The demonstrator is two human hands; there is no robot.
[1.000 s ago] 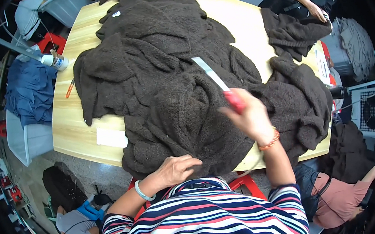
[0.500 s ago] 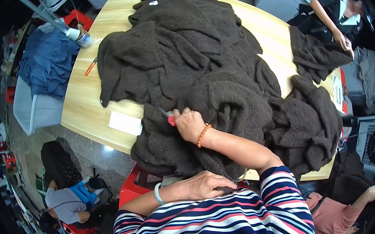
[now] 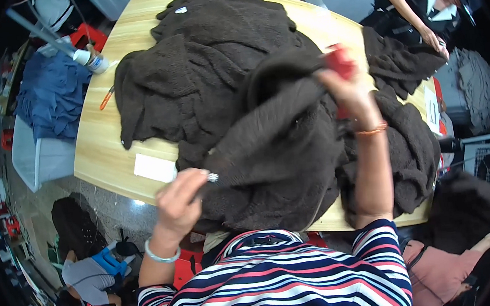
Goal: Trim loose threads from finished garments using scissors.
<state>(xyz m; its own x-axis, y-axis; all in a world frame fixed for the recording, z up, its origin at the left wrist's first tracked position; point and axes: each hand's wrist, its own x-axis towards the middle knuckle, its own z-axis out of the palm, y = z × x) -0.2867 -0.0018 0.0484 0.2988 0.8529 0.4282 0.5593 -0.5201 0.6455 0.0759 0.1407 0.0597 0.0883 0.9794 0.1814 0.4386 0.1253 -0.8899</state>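
Observation:
A dark brown knit garment (image 3: pixel 277 120) is stretched between my two hands above the table, its middle smeared by motion. My left hand (image 3: pixel 179 203) is closed on its near-left edge, beside a small white label (image 3: pixel 212 177). Up at the garment's far-right end, my right hand (image 3: pixel 348 93) is closed around the knit, and a blurred red thing (image 3: pixel 339 61) shows at its fingers. More dark brown knitwear (image 3: pixel 215 29) lies heaped beyond, and another bunched pile (image 3: pixel 404 149) sits to the right of my right forearm.
On the wooden table (image 3: pixel 101 125) lie a white paper (image 3: pixel 155 167), an orange-handled tool (image 3: pixel 106 99) and a small bottle (image 3: pixel 96 62). A bin of blue cloth (image 3: pixel 50 95) stands left. Across the right corner a co-worker's hand (image 3: pixel 435 40) holds dark knitwear. Other people sit nearby.
My right hand, with the red-handled bladed tool in it earlier, has swung far and right, lifting the garment. My left hand has moved from near my body up to the garment's left edge.

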